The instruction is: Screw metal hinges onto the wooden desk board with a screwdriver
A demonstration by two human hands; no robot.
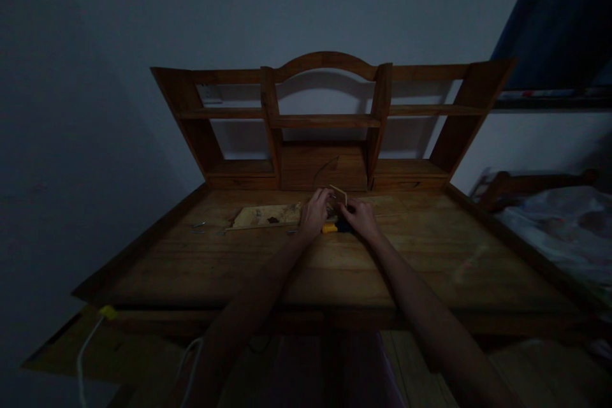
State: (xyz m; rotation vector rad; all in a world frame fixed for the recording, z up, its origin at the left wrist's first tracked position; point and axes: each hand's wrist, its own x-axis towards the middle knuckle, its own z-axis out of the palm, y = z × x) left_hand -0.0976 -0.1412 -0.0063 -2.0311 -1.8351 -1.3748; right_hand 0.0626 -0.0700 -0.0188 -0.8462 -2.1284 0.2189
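My left hand [314, 211] is closed, fingertips pinched near a small piece of wood [340, 191] with a pale edge. A tiny shiny bit shows by those fingertips, too small to name. From the other side my right hand [362, 217] grips the same wood, thumb and fingers pressed together at its lower edge. Below and between both hands lies a yellow and black tool handle [329, 228] on the desk; its working end is hidden. Left of my left hand lies a rough, pale wooden board [265, 215] with a dark patch.
The wooden desk [296, 274] carries a shelf hutch [327, 121] along its back. Small metal pieces [199, 224] lie at the left. A white cable [82, 357] with a yellow end hangs by the front left corner. A bed [564, 217] stands right. Light is dim.
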